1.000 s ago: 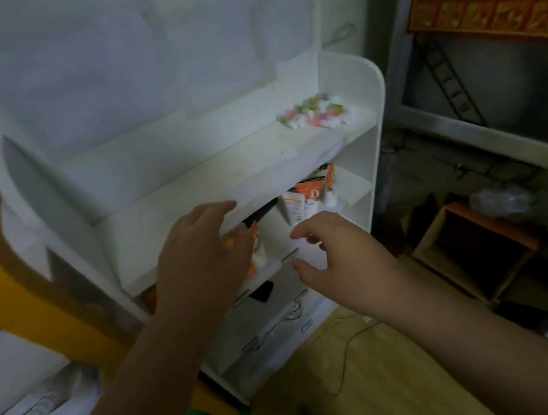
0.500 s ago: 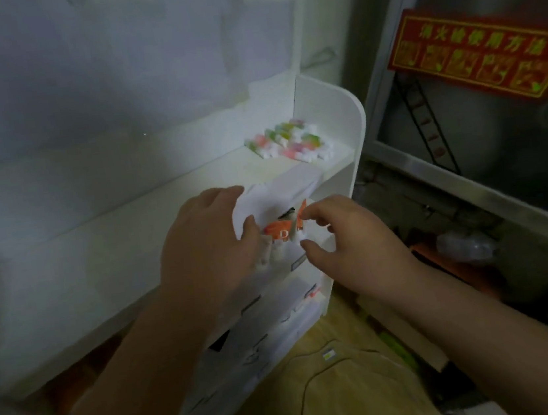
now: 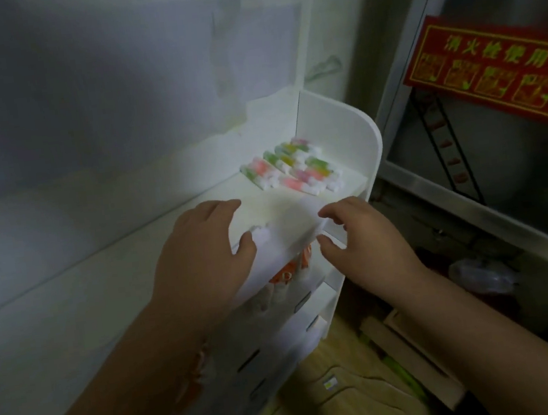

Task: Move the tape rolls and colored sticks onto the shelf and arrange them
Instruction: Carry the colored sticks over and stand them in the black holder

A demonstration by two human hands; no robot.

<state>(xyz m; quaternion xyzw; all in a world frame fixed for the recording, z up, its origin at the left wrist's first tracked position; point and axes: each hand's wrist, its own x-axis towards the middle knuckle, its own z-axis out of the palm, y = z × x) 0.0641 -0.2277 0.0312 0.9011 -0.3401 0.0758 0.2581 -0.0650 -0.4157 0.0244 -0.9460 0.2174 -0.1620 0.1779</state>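
Observation:
Several colored sticks with white ends lie in a pile at the right end of the white shelf unit's top board. My left hand rests flat on the front of that board, its thumb beside a small white piece. My right hand hovers at the board's front edge with loosely curled fingers and thumb apart, holding nothing that I can see. Orange and white packets show on the shelf below, partly hidden by the board. No tape roll is in sight.
The shelf's rounded right side panel stands beside a metal frame carrying a red sign. Slotted drawer fronts lie below. Wooden boards and a plastic bag sit on the floor to the right.
The view has swung right and closer to the shelf. My right hand has let go of the orange packets and risen to the top board's edge; my left hand now lies on the board.

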